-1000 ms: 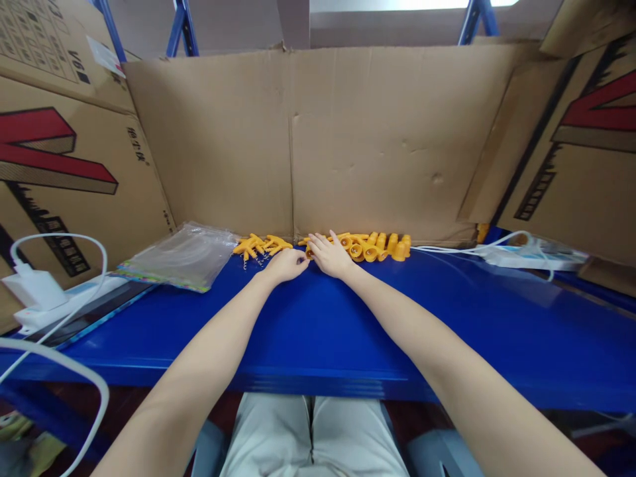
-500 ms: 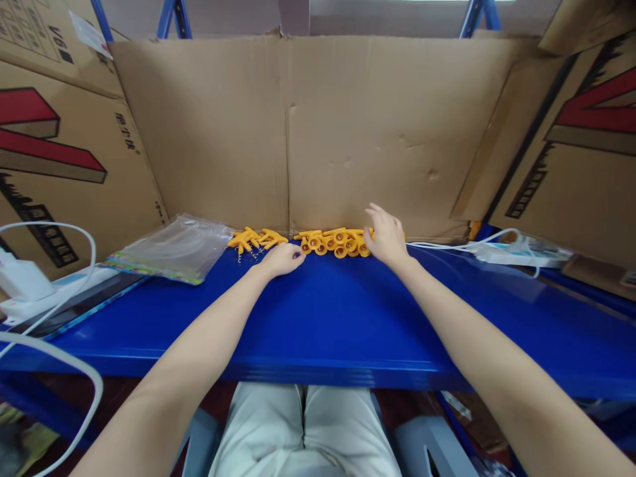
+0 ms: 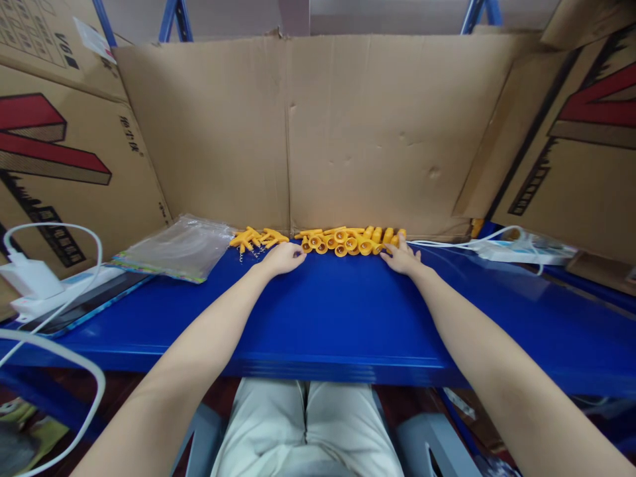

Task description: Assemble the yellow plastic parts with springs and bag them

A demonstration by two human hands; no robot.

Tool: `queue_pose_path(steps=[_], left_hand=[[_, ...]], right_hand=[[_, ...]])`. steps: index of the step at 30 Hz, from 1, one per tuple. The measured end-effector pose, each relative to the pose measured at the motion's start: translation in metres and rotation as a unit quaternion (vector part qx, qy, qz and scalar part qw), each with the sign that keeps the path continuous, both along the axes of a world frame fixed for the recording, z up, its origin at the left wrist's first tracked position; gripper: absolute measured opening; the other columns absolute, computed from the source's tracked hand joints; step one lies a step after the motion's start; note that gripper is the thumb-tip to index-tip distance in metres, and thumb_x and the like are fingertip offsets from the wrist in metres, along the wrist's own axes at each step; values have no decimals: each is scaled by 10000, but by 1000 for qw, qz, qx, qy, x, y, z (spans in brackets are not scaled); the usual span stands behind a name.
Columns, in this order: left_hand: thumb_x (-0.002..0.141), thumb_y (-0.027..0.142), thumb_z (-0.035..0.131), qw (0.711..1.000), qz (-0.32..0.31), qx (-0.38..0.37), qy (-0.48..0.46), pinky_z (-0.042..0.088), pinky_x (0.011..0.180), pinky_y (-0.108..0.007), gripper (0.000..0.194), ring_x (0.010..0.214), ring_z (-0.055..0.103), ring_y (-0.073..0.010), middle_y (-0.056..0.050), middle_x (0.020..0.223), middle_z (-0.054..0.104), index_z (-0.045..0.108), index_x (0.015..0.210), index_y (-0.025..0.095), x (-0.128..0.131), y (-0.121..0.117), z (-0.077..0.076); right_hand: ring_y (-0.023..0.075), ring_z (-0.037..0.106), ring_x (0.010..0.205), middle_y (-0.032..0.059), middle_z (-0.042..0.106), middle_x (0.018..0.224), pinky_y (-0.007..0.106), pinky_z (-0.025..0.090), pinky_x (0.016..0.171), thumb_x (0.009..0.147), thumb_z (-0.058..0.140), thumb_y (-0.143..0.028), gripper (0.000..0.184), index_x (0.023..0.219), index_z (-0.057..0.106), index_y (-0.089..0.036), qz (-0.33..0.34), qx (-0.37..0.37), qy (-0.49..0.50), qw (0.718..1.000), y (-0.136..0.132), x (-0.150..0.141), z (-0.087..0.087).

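Observation:
Several yellow hollow plastic sleeves [image 3: 340, 250] lie in a stacked row against the cardboard wall, their round open ends facing me. My left hand [image 3: 285, 258] rests on the table at the row's left end, fingers curled together; a small dark spot shows at its fingertips, and what it holds, if anything, is hidden. At the right end, my right hand [image 3: 405, 258] has its fingers spread, with thumb and fingertips against the last sleeves. Left of my left hand is a small pile of yellow corkscrew handles [image 3: 246, 240] with thin metal spirals.
Clear plastic bags [image 3: 181, 248] lie on the blue table [image 3: 322, 318] at the left. Beyond them are a white charger [image 3: 32, 278], a power strip and a dark tablet-like device [image 3: 89, 305]. Another white power strip [image 3: 517, 252] with cables lies right. Cardboard [image 3: 387, 132] encloses the back and sides.
My right hand has moved right and down, from above the row to its right end, uncovering more yellow sleeves. My left hand stays in place.

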State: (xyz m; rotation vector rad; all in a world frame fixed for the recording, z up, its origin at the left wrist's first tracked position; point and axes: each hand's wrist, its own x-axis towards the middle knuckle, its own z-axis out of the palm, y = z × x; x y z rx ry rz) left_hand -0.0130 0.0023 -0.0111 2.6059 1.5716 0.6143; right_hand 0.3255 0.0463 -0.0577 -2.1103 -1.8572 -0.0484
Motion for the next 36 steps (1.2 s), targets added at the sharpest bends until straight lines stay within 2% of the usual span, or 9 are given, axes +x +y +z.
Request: queue_pose_path(steps=[4,8,14,18,21,23,26,33,36], left_hand=[[834,284,468,1000,3,0,0,411,618,-252,264,604,596,-159,-35,655,687,694,813,150,0,1,-1],[826,288,467,1000,5,-4,-5,406,611,-259,271,611,599,-167,-40,660,685,697,830,146,0,2,-2],[828,296,464,1000,3,-8,-8,407,612,-263,270,611,595,-166,-39,670,688,692,811,152,0,1,-2],[829,292,473,1000,13,1,1,428,640,-272,262,679,624,-188,-48,716,699,704,830,169,1,1,-2],[821,274,486,994,96,53,-8,461,715,-313,250,815,647,-238,-73,837,716,718,866,192,-5,5,1],[818,235,482,979,181,89,-26,477,791,-355,267,919,641,-270,-96,940,712,718,935,195,-15,9,2],[800,136,475,962,243,119,-13,441,952,-379,344,1107,579,-280,-136,1132,655,694,1062,171,-35,16,1],[716,78,549,938,343,-15,34,262,1081,-588,549,1297,434,-348,-142,1352,550,602,1245,213,-60,24,-11],[711,68,553,937,347,-21,21,236,1098,-569,493,1243,499,-334,-130,1274,612,650,1170,221,-60,23,-9]], right_hand=[[412,414,1299,114,24,1599,593,342,1030,895,413,-464,530,1347,520,-210,12,-18,27,999,3,1,-2],[383,382,1333,103,56,1598,512,378,1037,890,437,-437,537,1360,505,-186,17,-26,27,999,2,2,1],[353,338,1367,163,231,1541,484,386,1022,911,382,-440,570,1420,416,-184,-3,56,68,996,6,2,1],[353,400,1328,181,344,1477,490,359,1041,928,350,-463,551,1396,455,-191,-3,-8,51,999,7,0,-1],[362,434,1300,181,454,1396,515,331,1052,937,323,-472,539,1380,480,-208,10,-46,10,999,6,-1,-2],[361,439,1296,174,469,1387,530,336,1043,939,311,-468,536,1387,472,-221,11,-48,-6,999,6,-2,-2],[359,449,1286,173,476,1384,546,349,1028,938,316,-456,528,1390,466,-229,19,-49,-18,998,5,-2,-1],[358,428,1304,192,459,1399,550,331,1042,947,296,-423,530,1404,441,-198,18,-65,-24,997,0,-5,2],[360,427,1304,195,455,1399,557,334,1034,950,288,-418,525,1403,441,-200,22,-68,-24,997,-2,-6,3]])
